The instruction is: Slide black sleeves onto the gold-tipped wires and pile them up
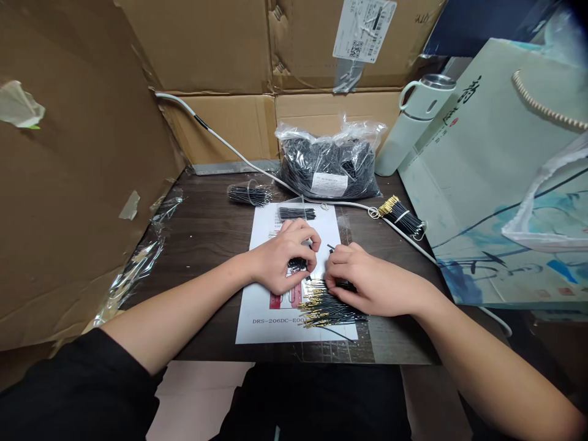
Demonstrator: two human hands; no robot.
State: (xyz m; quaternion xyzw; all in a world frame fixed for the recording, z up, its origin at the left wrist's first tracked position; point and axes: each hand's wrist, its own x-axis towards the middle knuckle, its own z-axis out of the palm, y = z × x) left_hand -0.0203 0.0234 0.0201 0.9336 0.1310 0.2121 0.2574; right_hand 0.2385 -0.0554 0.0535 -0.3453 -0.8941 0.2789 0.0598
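My left hand [287,254] is curled on a white printed sheet [264,315] and grips a small bunch of short black wires [297,264]. My right hand [362,278] rests beside it, its fingers pinching one black wire [331,248] and lying on a loose pile of black wires with gold tips [324,306]. The two hands almost touch. A small bundle of black wires [296,213] lies at the top of the sheet.
A clear bag of black wires [328,166] stands at the back, a banded bundle [248,194] to its left and a gold-tipped bundle [403,217] to the right. A white cable [220,138] crosses the dark table [206,226]. Cardboard boxes [68,202], a flask [413,122] and a paper bag [496,184] surround it.
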